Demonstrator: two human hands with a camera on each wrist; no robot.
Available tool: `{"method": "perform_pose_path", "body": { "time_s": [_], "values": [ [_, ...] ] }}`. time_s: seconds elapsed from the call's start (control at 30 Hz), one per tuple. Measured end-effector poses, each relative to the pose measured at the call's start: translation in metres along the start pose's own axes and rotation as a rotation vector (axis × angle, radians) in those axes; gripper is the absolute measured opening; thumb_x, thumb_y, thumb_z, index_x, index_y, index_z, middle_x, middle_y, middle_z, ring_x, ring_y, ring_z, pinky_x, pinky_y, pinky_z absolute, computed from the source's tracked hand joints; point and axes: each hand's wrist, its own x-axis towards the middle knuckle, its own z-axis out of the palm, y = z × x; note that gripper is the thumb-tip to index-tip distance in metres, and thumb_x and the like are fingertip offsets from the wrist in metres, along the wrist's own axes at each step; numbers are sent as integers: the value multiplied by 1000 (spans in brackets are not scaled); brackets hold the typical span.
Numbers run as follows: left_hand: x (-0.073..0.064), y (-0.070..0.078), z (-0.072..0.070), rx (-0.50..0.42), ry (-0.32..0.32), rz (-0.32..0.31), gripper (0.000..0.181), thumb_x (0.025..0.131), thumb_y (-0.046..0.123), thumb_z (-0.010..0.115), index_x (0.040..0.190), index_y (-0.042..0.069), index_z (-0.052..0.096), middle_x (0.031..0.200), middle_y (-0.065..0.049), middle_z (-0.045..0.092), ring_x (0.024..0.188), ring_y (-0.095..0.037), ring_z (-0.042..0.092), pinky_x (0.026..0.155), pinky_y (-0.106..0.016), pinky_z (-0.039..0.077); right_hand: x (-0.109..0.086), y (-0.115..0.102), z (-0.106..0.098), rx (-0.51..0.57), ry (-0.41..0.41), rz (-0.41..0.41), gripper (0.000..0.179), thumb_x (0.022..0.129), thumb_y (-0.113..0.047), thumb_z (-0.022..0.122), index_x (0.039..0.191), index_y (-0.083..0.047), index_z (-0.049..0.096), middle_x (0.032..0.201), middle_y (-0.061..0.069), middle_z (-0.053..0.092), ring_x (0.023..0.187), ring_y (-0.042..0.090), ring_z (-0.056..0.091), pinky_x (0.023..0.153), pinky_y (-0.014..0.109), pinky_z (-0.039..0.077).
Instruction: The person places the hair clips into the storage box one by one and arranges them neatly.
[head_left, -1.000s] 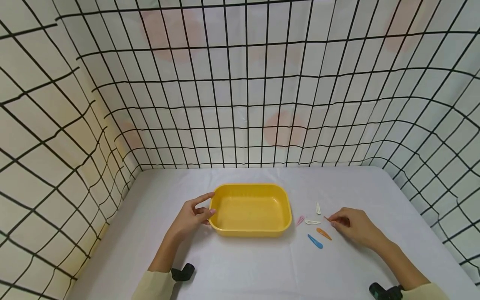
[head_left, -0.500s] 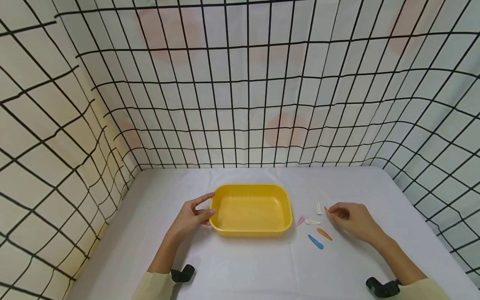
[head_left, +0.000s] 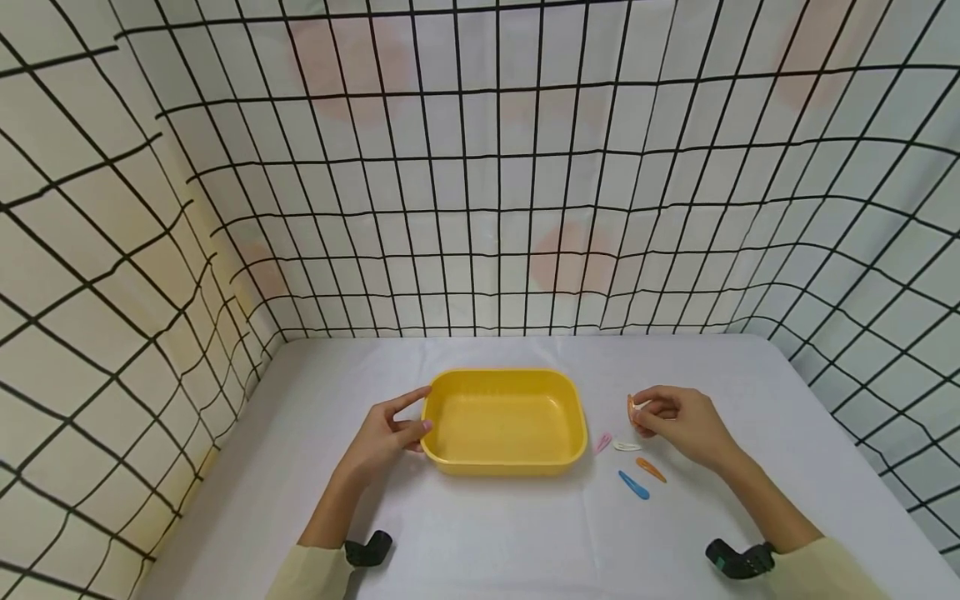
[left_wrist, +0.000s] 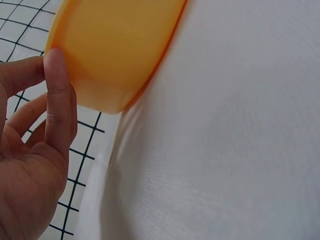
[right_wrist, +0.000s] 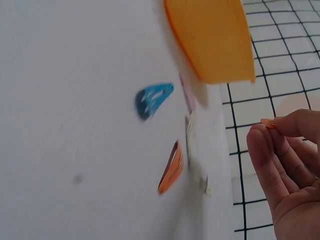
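Right of the yellow tray (head_left: 504,463), my right hand (head_left: 686,423) pinches an orange hair clip (head_left: 632,407) between thumb and fingertips, above the table. The right wrist view shows only a small orange end of that clip (right_wrist: 268,122). My left hand (head_left: 381,433) holds the tray by its left end, thumb at the rim. On the cloth lie a pink hair clip (head_left: 603,442), a white one (head_left: 627,447), another orange one (head_left: 651,469) and a blue one (head_left: 633,485). A second white clip (right_wrist: 206,186) shows in the right wrist view; in the head view my right hand mostly covers it.
A white cloth (head_left: 480,542) covers the table. Black wire grid (head_left: 480,208) stands along the back and both sides, with white sheeting behind it. A black camera (head_left: 367,549) sits on my left wrist and another (head_left: 738,559) on my right.
My right hand has risen and shifted left toward the tray with the orange hair clip between its fingertips. My left hand has stayed at the tray's left end.
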Motion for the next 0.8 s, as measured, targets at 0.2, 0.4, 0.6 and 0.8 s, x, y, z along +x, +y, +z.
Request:
{"method": "perform_pose_path", "body": {
  "time_s": [0.2, 0.4, 0.6, 0.8],
  "values": [
    [-1, 2, 2, -15, 9, -1, 63, 93, 11, 74, 151, 24, 54, 139, -15, 63, 67, -28, 69, 72, -28, 64, 11, -19, 7, 178, -59, 20, 32, 96, -16, 73, 120, 4, 65, 90, 14, 77, 78, 23, 77, 75, 34, 66],
    [0, 1, 3, -14, 19, -3, 63, 93, 12, 75, 151, 23, 55, 143, -13, 61, 65, -27, 68, 71, -27, 64, 22, -38, 21, 269, -109, 50, 33, 97, -17, 72, 120, 5, 63, 92, 18, 77, 82, 34, 76, 78, 45, 65],
    [1, 0, 4, -16, 18, 8, 62, 92, 14, 76, 150, 23, 56, 141, -16, 62, 65, -27, 69, 71, -26, 64, 32, -57, 37, 307, -131, 67, 33, 97, -16, 72, 120, 5, 63, 91, 18, 77, 79, 28, 77, 79, 48, 65],
    [-2, 1, 5, -17, 31, 0, 61, 92, 14, 75, 149, 24, 56, 145, -14, 59, 65, -26, 68, 72, -26, 64, 37, -73, 51, 341, -157, 67, 36, 96, -12, 72, 124, 8, 62, 92, 19, 77, 78, 28, 77, 76, 39, 66]
  ]
}}
